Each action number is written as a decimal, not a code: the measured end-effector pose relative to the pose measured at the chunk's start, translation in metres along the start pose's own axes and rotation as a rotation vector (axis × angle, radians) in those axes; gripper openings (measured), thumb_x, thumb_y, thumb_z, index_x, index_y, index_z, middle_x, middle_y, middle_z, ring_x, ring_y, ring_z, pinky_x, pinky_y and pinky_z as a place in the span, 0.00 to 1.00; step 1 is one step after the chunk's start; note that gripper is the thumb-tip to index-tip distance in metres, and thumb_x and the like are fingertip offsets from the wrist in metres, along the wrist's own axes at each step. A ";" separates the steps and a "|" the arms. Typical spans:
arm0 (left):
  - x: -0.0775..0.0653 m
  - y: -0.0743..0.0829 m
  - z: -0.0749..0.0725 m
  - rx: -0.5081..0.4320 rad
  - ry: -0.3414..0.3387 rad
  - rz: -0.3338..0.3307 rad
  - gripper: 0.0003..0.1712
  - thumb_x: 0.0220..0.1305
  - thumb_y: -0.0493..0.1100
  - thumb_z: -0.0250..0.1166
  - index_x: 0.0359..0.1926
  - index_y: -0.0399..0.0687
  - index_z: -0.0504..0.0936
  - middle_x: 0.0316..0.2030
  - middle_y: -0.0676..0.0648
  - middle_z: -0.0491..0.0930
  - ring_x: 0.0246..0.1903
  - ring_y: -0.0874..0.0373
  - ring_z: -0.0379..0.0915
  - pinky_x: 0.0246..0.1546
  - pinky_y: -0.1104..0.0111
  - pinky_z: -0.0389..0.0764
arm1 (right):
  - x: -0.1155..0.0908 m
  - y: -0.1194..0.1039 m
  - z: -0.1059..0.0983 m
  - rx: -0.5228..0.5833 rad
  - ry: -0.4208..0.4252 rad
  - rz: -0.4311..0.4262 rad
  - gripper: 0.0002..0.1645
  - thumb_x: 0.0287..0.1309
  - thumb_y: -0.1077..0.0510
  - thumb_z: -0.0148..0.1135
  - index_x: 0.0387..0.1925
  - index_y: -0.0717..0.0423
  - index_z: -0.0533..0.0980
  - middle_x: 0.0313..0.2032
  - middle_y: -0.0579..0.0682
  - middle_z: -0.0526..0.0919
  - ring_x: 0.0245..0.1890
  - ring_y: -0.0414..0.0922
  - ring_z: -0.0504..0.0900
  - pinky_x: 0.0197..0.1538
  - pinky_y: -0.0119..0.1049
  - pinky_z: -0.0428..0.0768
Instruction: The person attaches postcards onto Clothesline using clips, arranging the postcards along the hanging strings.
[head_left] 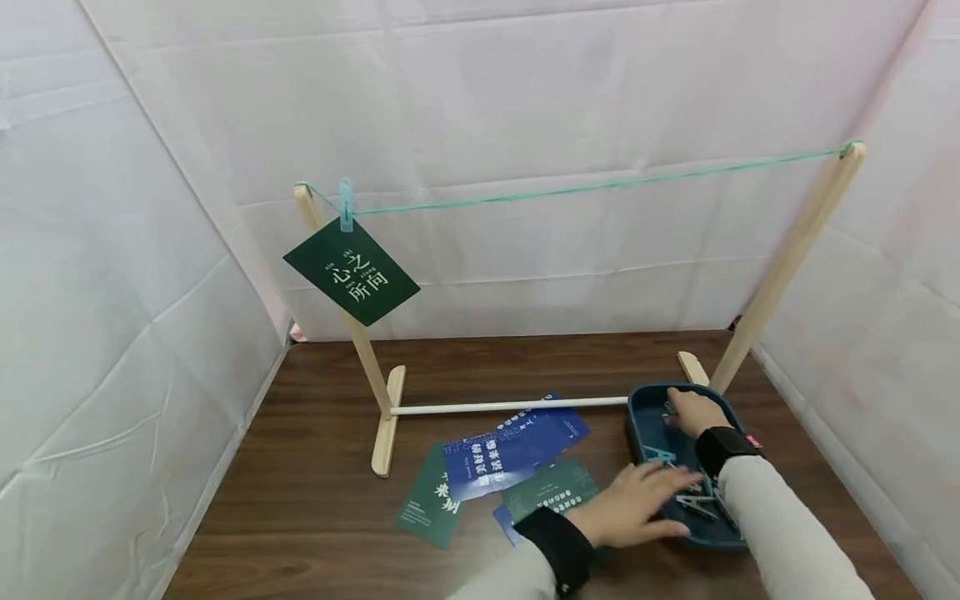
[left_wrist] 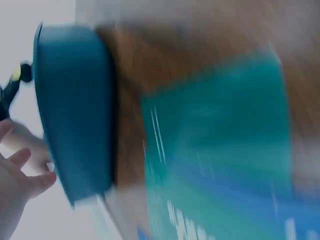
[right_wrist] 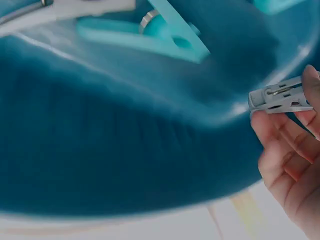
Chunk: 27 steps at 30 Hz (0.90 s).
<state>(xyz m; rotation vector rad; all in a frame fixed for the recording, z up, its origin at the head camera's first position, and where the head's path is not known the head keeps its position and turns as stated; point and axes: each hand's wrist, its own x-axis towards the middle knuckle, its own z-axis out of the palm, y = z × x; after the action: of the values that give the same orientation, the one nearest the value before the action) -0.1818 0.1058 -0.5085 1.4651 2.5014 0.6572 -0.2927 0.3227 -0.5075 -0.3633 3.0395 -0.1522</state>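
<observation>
Inside the dark blue tray (head_left: 636,429), my right hand (head_left: 696,414) pinches a grey clothespin (right_wrist: 282,96) between thumb and fingers. Other clothespins lie in the tray, among them a turquoise clothespin (right_wrist: 172,37). My left hand (head_left: 637,504) holds nothing; its fingers are spread and reach to the tray's near left side. Below and beside that hand, green and blue cards lie overlapping on the table, including a blue card (head_left: 513,454) and a green card (head_left: 431,504). The left wrist view is blurred, with a green card (left_wrist: 220,120) near the tray.
A green string (head_left: 540,197) spans two wooden posts. From its left end a dark green card (head_left: 352,275) hangs by one corner in a light blue clothespin (head_left: 346,204). A white rod (head_left: 450,408) runs low behind the cards. White cloth walls (head_left: 487,100) enclose the table.
</observation>
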 end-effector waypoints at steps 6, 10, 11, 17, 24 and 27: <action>-0.054 -0.052 -0.042 0.137 0.239 -0.168 0.41 0.67 0.56 0.55 0.73 0.50 0.48 0.68 0.47 0.62 0.66 0.54 0.59 0.68 0.58 0.59 | -0.001 -0.026 -0.048 0.002 0.113 -0.050 0.17 0.55 0.58 0.65 0.37 0.67 0.71 0.27 0.59 0.80 0.25 0.53 0.79 0.27 0.46 0.75; -0.100 -0.082 -0.062 0.067 0.299 -0.305 0.39 0.67 0.51 0.57 0.72 0.48 0.50 0.67 0.42 0.63 0.66 0.47 0.58 0.66 0.51 0.60 | -0.001 -0.045 -0.071 0.063 0.198 -0.080 0.16 0.59 0.57 0.61 0.40 0.67 0.71 0.31 0.62 0.80 0.26 0.54 0.80 0.28 0.46 0.76; -0.111 -0.087 -0.066 0.054 0.311 -0.327 0.38 0.67 0.50 0.57 0.72 0.48 0.51 0.66 0.41 0.64 0.66 0.45 0.59 0.65 0.50 0.61 | -0.001 -0.050 -0.076 0.080 0.208 -0.086 0.16 0.60 0.57 0.60 0.42 0.67 0.71 0.32 0.63 0.80 0.27 0.54 0.80 0.29 0.46 0.76; -0.158 -0.102 -0.076 0.090 0.400 -0.486 0.26 0.65 0.46 0.60 0.63 0.47 0.68 0.59 0.39 0.70 0.60 0.40 0.65 0.55 0.47 0.70 | -0.002 -0.092 -0.094 0.192 0.237 -0.159 0.18 0.61 0.57 0.60 0.47 0.66 0.72 0.35 0.61 0.82 0.27 0.49 0.80 0.29 0.41 0.76; -0.168 -0.105 -0.066 0.177 0.477 -0.687 0.24 0.56 0.44 0.69 0.53 0.42 0.77 0.45 0.40 0.76 0.45 0.43 0.73 0.39 0.52 0.76 | -0.015 -0.153 -0.103 0.422 0.244 -0.273 0.19 0.59 0.58 0.62 0.50 0.63 0.73 0.38 0.57 0.84 0.35 0.48 0.83 0.34 0.38 0.78; -0.166 -0.104 -0.061 0.168 0.477 -0.798 0.31 0.52 0.50 0.71 0.54 0.39 0.75 0.44 0.36 0.75 0.44 0.40 0.72 0.37 0.51 0.77 | -0.023 -0.180 -0.108 0.538 0.249 -0.355 0.22 0.60 0.58 0.61 0.54 0.62 0.71 0.39 0.56 0.84 0.31 0.43 0.82 0.31 0.32 0.76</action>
<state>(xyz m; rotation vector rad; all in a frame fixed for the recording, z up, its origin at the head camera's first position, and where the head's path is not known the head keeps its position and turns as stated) -0.2016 -0.0986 -0.5140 0.2359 3.2052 0.6870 -0.2380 0.1642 -0.3792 -0.8756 2.9560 -1.0771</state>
